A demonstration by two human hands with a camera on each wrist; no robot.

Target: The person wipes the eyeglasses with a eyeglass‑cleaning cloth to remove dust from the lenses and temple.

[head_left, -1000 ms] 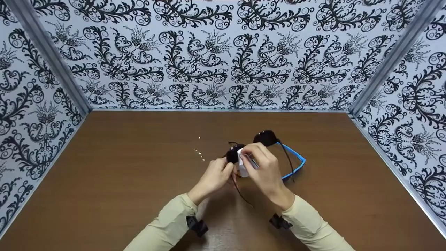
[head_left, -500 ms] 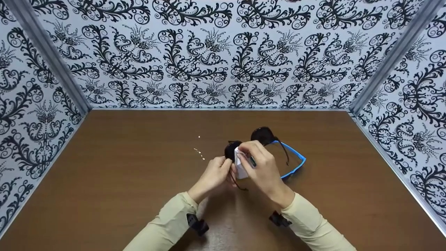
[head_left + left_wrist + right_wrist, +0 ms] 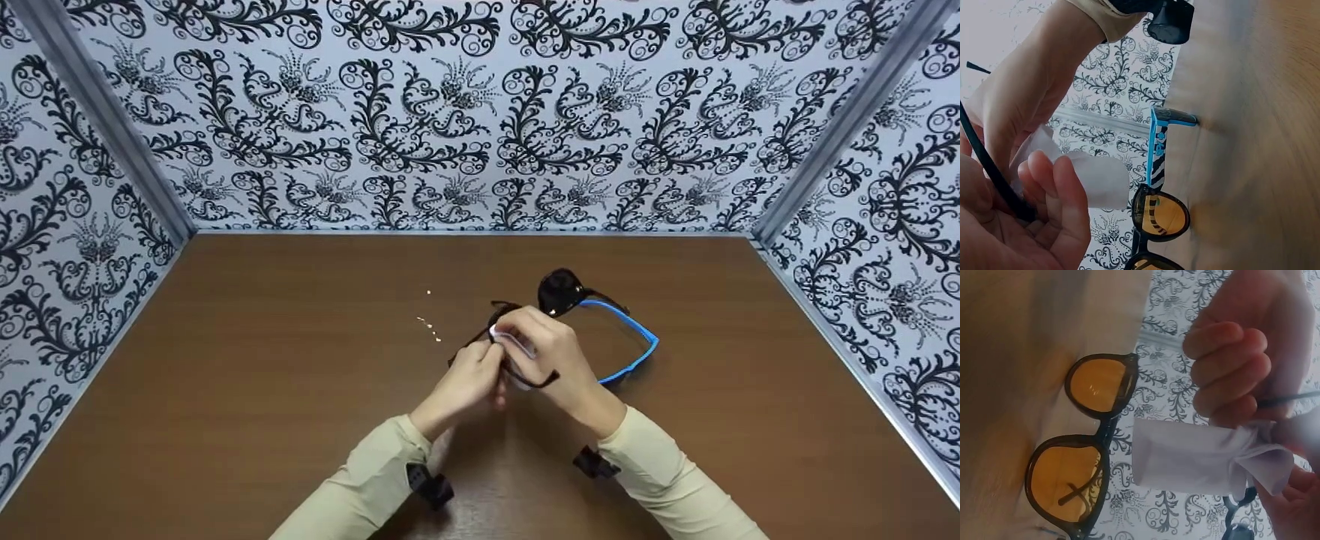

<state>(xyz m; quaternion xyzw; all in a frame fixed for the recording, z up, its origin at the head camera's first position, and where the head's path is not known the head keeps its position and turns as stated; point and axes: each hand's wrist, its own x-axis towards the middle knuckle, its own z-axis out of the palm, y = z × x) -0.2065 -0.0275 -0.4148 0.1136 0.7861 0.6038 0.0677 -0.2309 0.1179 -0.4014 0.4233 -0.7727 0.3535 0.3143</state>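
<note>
Dark sunglasses (image 3: 561, 291) are held up between the hands, one lens showing beyond the right hand. My left hand (image 3: 469, 379) grips them near the other lens. In the left wrist view, a thin black temple arm (image 3: 987, 154) crosses that hand's palm and fingers. My right hand (image 3: 551, 356) pinches a white cloth (image 3: 1185, 455) against the near side of the sunglasses; the lens under it is mostly hidden. The cloth's loose end hangs down between the hands. Both hands are close together, fingertips nearly meeting.
Behind the right hand, glasses with orange lenses (image 3: 1067, 481) and blue temple arms (image 3: 630, 322) stand on the brown table (image 3: 300, 420). Several tiny pale bits (image 3: 429, 327) lie left of the hands. Patterned walls (image 3: 420, 120) enclose the table's back and sides.
The sunglasses have turned in the left hand; their near temple arm has swung up and now crosses before the right wrist. The right hand and cloth have shifted left, covering more of the near lens.
</note>
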